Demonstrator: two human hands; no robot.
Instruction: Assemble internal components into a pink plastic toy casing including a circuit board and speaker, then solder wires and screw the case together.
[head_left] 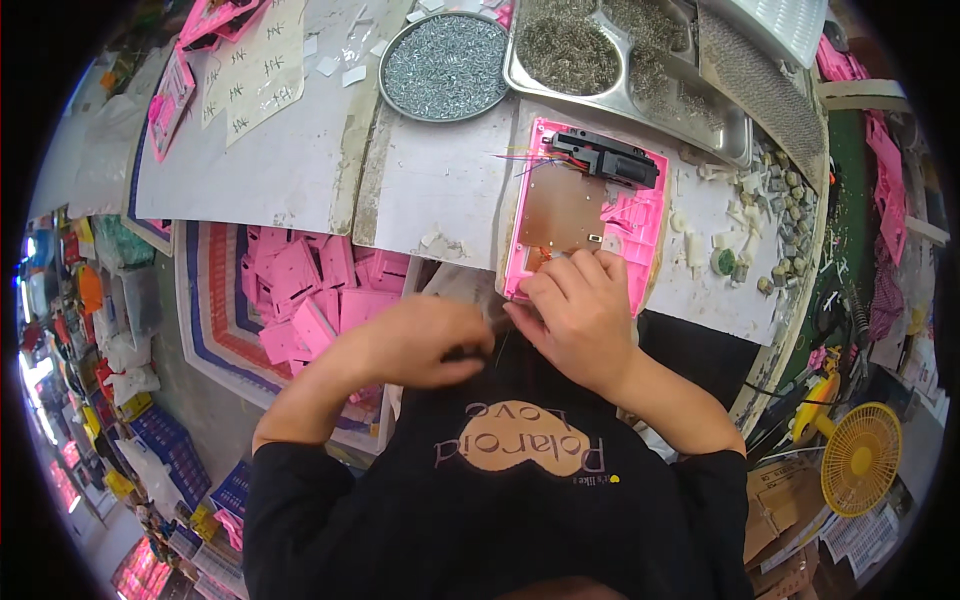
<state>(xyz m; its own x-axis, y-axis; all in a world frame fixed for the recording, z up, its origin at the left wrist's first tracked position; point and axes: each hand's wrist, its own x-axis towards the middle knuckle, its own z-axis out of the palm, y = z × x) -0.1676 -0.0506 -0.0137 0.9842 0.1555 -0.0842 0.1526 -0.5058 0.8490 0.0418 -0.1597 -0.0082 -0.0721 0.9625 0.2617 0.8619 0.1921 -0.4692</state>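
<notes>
A pink plastic casing [655,215] lies on the bench before me with its inside facing up. A brown circuit board [565,205] sits in it, and a black mechanism [610,160] with thin coloured wires spans its far end. My right hand [580,315] grips the casing's near edge, fingers bent over the board's near end and thumb at the rim. Orange wires [545,254] show beside those fingertips. To the left, off the bench edge, my left hand [425,340] is curled and smeared by motion. Something dark shows under its fingers; I cannot make it out.
A round tray of silvery screws [445,65] and a metal tray [515,75] of small metal parts stand at the back. Pink casings fill a lined crate [215,310] at left. Small loose parts [725,260] litter the bench's right side. A yellow fan [860,460] stands at lower right.
</notes>
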